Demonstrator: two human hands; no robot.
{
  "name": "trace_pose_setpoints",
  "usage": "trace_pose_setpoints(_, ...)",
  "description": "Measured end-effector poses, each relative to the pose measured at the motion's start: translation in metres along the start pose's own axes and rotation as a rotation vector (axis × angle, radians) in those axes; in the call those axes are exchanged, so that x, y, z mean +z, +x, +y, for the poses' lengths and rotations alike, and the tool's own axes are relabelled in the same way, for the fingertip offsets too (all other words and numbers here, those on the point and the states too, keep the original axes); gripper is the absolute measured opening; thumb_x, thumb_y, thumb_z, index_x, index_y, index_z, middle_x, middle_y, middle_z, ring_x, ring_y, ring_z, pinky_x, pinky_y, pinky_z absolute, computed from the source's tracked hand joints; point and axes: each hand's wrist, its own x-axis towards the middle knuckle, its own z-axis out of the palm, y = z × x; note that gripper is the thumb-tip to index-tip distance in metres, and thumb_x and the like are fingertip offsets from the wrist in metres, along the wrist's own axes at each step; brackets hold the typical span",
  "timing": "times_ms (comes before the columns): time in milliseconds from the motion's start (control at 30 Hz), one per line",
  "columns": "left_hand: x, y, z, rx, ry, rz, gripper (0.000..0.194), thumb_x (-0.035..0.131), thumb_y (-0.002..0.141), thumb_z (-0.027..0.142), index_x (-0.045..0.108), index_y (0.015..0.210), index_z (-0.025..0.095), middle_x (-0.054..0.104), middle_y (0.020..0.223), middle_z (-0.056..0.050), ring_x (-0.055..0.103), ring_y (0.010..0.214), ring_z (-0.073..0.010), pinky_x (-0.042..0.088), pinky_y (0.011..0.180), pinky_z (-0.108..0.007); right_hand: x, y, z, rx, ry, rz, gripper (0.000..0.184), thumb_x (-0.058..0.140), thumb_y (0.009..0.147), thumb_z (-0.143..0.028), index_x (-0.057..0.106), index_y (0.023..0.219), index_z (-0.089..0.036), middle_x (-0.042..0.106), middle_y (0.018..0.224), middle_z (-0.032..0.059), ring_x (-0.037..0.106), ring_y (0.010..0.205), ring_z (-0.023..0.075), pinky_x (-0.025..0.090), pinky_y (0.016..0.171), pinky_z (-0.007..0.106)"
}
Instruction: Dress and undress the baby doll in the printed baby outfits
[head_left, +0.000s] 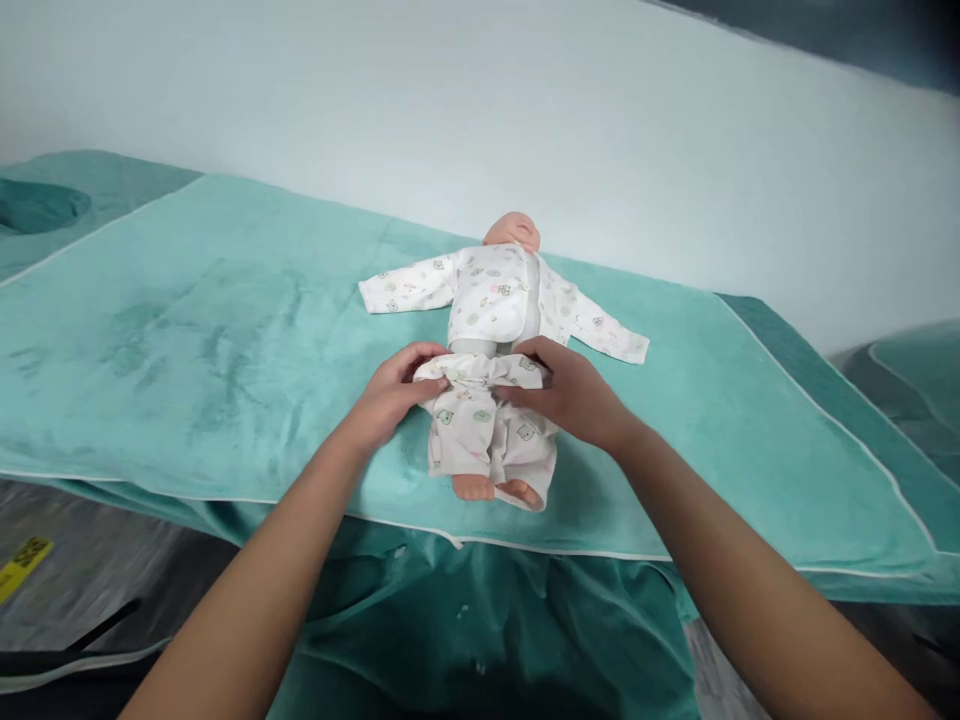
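Forearms (247, 570) slant toward the doll (511, 231); left hand (394, 392) and right hand (576, 395) pinch trousers (460, 432) below its belly; uneven tugging could twist them

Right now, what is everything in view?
doll: 1, pink-grey, lying on edged cloth
printed top: 1, white, on doll's torso
printed trousers: 1, white, around doll's legs
edged cloth: 1, light green, beneath doll
darker cloth: count unclear, green, around edged cloth
wall: 1, white, behind
dark patch: 1, grey, top right
floor: 1, grey, lower left
label: 1, yellow-black, far lower left
covered object: 1, green, right edge
left hand: 1, bare, gripping trousers
right hand: 1, bare, gripping trousers
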Motion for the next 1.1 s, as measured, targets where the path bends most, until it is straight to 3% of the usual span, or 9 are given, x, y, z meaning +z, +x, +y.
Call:
trace_pose_setpoints(200,0.014,0.037,0.02,0.172,0.306,0.079,0.034,0.072,0.075,0.032,0.066,0.107,0.02,0.063,0.115,-0.007,0.058,0.107,-0.0232,0.047,0.093,-0.035,-0.006,0.006,0.037,0.087,-0.048,0.358,0.034,0.065,0.083,-0.052,0.053,0.097,-0.023,0.059,0.097,0.0037,0.056,0.08,0.0185,0.045,0.07,0.033)
trace_pose_setpoints(300,0.031,0.055,0.036,0.236,0.718,-0.007,0.045,0.077,0.07,0.026,0.062,0.112,0.02,0.055,0.122,-0.009,0.052,0.115,-0.0281,0.044,0.097,-0.041,0.007,0.018,0.038,0.083,-0.217,0.31,0.032,0.063,0.084,-0.051,0.049,0.091,-0.023,0.055,0.098,0.0044,0.052,0.076,0.0182,0.043,0.067,0.034)
trace_pose_setpoints(433,0.039,0.061,0.045,0.327,1.007,-0.013,0.018,0.065,0.081,0.027,0.062,0.097,0.02,0.058,0.11,-0.01,0.053,0.108,-0.03,0.044,0.09,-0.041,0.007,0.023,0.039,0.086,-0.184,0.352,0.022,0.049,0.091,-0.04,0.046,0.076,-0.024,0.049,0.076,-0.0007,0.048,0.068,0.017,0.042,0.066,0.033)
trace_pose_setpoints(533,0.024,0.061,0.035,0.307,0.782,0.174,0.009,0.054,0.089,0.028,0.059,0.089,0.02,0.06,0.093,-0.007,0.057,0.093,-0.024,0.045,0.085,-0.037,-0.009,0.011,0.066,0.234,0.216,0.561,0.021,0.054,0.086,-0.042,0.049,0.077,-0.024,0.05,0.072,-0.0027,0.052,0.066,0.0157,0.046,0.061,0.031)
trace_pose_setpoints(633,0.002,0.062,0.013,0.064,0.281,0.441,0.013,0.048,0.091,0.031,0.053,0.086,0.02,0.058,0.082,-0.004,0.057,0.078,-0.0183,0.049,0.073,-0.032,-0.024,-0.011,0.112,0.45,0.521,0.75,0.024,0.061,0.079,-0.044,0.051,0.078,-0.023,0.052,0.073,-0.0028,0.054,0.065,0.0149,0.049,0.057,0.03)
trace_pose_setpoints(800,-0.014,0.053,-0.016,0.065,0.078,0.775,0.013,0.057,0.082,0.021,0.055,0.095,0.019,0.059,0.09,-0.002,0.058,0.078,-0.0137,0.049,0.069,-0.025,-0.027,-0.035,0.144,0.513,0.125,0.756,0.025,0.067,0.075,-0.041,0.061,0.09,-0.022,0.062,0.081,0.0013,0.057,0.068,0.0167,0.048,0.062,0.032)
trace_pose_setpoints(867,-0.011,0.043,-0.015,0.127,0.159,0.671,0.016,0.062,0.079,0.021,0.061,0.094,0.019,0.061,0.088,-0.001,0.057,0.079,-0.0135,0.048,0.073,-0.025,-0.019,-0.032,0.126,0.34,0.016,0.705,0.023,0.068,0.077,-0.039,0.064,0.094,-0.023,0.065,0.089,0.0026,0.059,0.075,0.0174,0.049,0.069,0.033)
trace_pose_setpoints(1000,-0.009,0.023,-0.004,0.034,0.19,0.102,0.019,0.069,0.078,0.035,0.071,0.085,0.018,0.068,0.081,-0.002,0.059,0.077,-0.0163,0.047,0.073,-0.028,-0.001,-0.021,0.075,0.125,0.199,0.213,0.016,0.066,0.084,-0.037,0.068,0.093,-0.024,0.067,0.086,0.0026,0.06,0.077,0.0183,0.047,0.069,0.032)
trace_pose_setpoints(1100,-0.015,0.014,-0.001,-0.012,0.137,-0.086,0.028,0.072,0.077,0.042,0.074,0.092,0.018,0.071,0.089,-0.004,0.061,0.083,-0.0182,0.047,0.076,-0.028,0.006,-0.021,0.059,0.069,0.315,0.037,0.016,0.064,0.087,-0.039,0.067,0.088,-0.023,0.064,0.082,0.0017,0.057,0.074,0.0174,0.045,0.065,0.031)
